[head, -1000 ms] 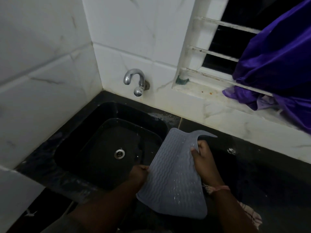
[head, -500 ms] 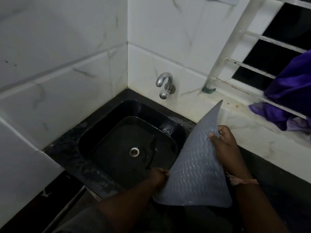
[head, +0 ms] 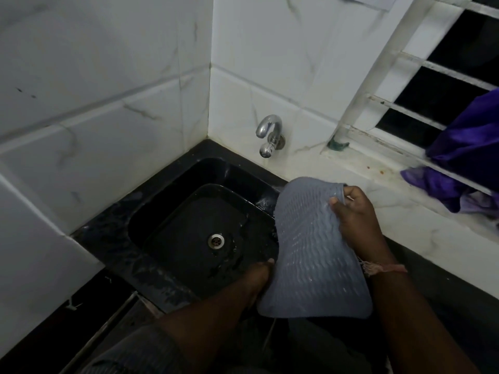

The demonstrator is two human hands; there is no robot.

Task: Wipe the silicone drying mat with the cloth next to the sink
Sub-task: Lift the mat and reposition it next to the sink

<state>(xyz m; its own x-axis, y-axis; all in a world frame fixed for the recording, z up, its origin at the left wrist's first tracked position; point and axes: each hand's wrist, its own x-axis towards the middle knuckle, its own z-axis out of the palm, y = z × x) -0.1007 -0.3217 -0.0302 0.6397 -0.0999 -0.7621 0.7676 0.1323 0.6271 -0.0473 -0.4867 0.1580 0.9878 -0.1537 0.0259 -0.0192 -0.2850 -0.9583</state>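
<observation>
The grey silicone drying mat (head: 310,249), ribbed with wavy lines and wet, is held up off the counter at the sink's right edge, its top bent over. My right hand (head: 356,220) pinches the mat's upper right edge between thumb and fingers. My left hand (head: 259,276) holds the mat's lower left edge; its fingers are hidden behind the mat. No wiping cloth shows in this view.
A black sink (head: 205,228) with a steel drain (head: 216,241) sits in the corner of the black counter (head: 432,282). A chrome tap (head: 270,136) juts from the white tiled wall. Purple fabric (head: 469,157) hangs on the window grille at right.
The mat's pointed top corner, standing upright before, has folded down into a rounded bend. My right hand has shifted slightly right and lower. The camera has turned a little left.
</observation>
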